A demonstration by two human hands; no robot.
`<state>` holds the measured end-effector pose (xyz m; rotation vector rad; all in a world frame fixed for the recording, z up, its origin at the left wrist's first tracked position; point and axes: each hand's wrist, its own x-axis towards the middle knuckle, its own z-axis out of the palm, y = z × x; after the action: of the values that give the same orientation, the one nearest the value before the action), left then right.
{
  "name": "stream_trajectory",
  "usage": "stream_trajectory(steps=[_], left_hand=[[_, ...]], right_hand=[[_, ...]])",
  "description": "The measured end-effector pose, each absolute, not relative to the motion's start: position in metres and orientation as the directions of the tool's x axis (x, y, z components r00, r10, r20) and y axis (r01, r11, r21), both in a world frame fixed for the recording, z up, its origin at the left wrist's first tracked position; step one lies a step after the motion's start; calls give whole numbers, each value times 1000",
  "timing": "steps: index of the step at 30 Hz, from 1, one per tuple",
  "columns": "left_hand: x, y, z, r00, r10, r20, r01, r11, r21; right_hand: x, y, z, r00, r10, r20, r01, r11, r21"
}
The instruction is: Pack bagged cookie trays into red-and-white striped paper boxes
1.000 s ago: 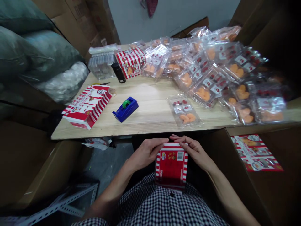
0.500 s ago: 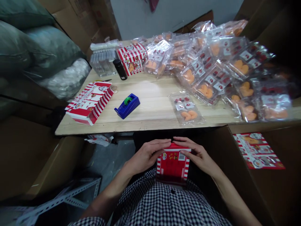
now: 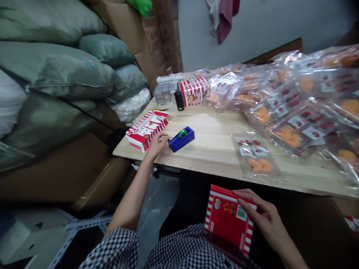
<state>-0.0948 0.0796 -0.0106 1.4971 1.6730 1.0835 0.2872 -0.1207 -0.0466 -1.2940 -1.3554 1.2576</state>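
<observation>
My right hand [image 3: 260, 211] grips the upper right edge of a red and white striped box [image 3: 228, 220], which rests tilted against my lap with its barcode side up. My left hand [image 3: 157, 144] is stretched over the table's front left part, fingers apart, with nothing visible in it. Its fingertips are close to the cutter end of a blue tape dispenser [image 3: 181, 139] with a green roll; whether they touch it I cannot tell. Just left of this hand lies a stack of flat striped cartons [image 3: 147, 127].
Clear-wrapped packs with orange pieces [image 3: 291, 134] are heaped on the right, one pack [image 3: 255, 155] lying apart nearer the front. Behind are a black bottle [image 3: 179, 101], another striped box [image 3: 195, 90] and clear plastic cases [image 3: 167, 91]. Large green sacks [image 3: 70, 71] are piled left.
My left hand has let go of the red box and moved forward and left to the tape dispenser. My right hand keeps hold of the box. The view has turned left.
</observation>
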Motion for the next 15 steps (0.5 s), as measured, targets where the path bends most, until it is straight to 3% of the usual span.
stream_trajectory(steps=[6,15], left_hand=[[-102,109,-18,68,978,-198,377,159,913],[-105,91,-22,20,990,-140,82,138,987]], right_hand=[[283,-126,-48,-63,995,-82,140,-72,-988],[286,-127,-43,-7,999,-33,173,-31,-985]])
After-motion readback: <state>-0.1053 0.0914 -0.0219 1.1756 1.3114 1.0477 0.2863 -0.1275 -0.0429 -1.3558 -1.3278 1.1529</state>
